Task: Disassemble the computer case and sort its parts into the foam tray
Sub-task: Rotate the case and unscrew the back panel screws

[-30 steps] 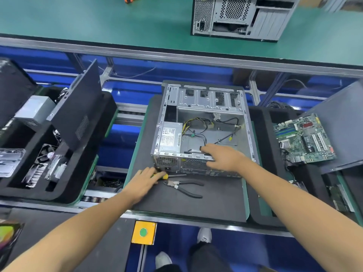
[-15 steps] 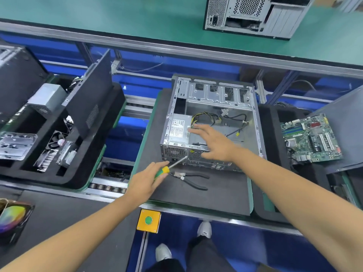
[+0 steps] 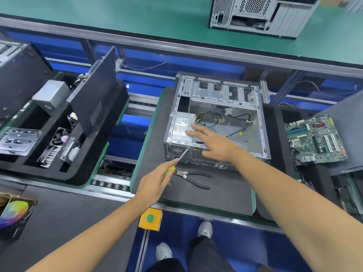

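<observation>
An open silver computer case (image 3: 225,95) lies on a dark mat (image 3: 216,195) in the middle. Inside, at its near left, sits the grey power supply (image 3: 179,127) with loose yellow and black cables (image 3: 208,116) beside it. My right hand (image 3: 213,143) reaches over the case's near wall, fingers straight, fingertips on the power supply. My left hand (image 3: 155,182) grips a yellow-green screwdriver (image 3: 177,160), whose tip meets the case's near wall at the left. A black foam tray (image 3: 92,169) with removed parts stands at the left.
Black pliers (image 3: 194,178) lie on the mat just in front of the case. A green motherboard (image 3: 316,138) rests in a foam tray at the right. A dark side panel (image 3: 96,97) stands upright in the left tray. Another case (image 3: 261,14) stands on the far green bench.
My left hand picked the screwdriver up off the mat and brought its tip to the case's near wall. My right hand moved from the near wall onto the power supply.
</observation>
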`<state>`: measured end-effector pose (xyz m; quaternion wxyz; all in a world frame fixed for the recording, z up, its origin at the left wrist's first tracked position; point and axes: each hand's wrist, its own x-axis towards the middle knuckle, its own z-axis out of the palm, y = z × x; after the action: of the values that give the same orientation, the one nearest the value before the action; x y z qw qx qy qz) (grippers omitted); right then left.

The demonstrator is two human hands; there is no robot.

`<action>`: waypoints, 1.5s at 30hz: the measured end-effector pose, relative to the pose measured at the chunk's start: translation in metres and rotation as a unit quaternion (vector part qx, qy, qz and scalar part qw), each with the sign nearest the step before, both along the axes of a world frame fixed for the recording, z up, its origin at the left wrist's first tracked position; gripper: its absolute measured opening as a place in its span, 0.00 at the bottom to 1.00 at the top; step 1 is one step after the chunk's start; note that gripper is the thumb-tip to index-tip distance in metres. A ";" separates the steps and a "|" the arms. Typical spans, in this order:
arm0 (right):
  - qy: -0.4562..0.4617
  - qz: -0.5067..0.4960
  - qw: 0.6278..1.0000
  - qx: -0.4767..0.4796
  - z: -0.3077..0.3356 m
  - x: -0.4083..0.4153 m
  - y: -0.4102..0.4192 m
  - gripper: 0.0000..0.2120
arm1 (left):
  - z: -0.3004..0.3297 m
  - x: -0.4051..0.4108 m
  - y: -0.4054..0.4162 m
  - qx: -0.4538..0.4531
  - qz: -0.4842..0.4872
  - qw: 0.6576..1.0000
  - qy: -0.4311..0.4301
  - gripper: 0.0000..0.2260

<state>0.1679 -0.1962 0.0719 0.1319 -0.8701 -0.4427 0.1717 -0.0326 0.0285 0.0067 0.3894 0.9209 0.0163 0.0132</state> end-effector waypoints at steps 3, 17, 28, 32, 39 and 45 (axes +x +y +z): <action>0.009 -0.007 1.000 -0.005 0.002 -0.001 0.001 0.48 | 0.001 -0.002 0.000 0.004 -0.006 1.000 -0.017 0.18; 0.021 -0.006 1.000 -0.014 0.004 -0.003 0.002 0.48 | 0.017 0.000 -0.023 -0.385 0.067 0.914 0.110 0.13; 0.013 -0.001 1.000 -0.005 0.003 -0.002 0.001 0.47 | 0.027 -0.005 -0.067 -0.575 0.234 0.769 0.155 0.13; 0.015 0.001 1.000 0.000 0.002 -0.002 0.002 0.47 | 0.028 -0.004 -0.081 -0.542 0.277 0.784 0.121 0.12; 0.014 -0.001 1.000 -0.003 0.003 -0.003 0.002 0.46 | 0.036 0.003 -0.093 -0.531 0.300 0.778 0.148 0.17; 0.016 -0.010 1.000 -0.007 0.003 -0.003 0.003 0.47 | 0.035 0.002 -0.088 -0.544 0.341 0.752 0.148 0.18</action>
<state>0.1645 -0.1936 0.0747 0.1349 -0.8723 -0.4311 0.1871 -0.0305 -0.0596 0.0419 0.7867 0.4776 0.3911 -0.0022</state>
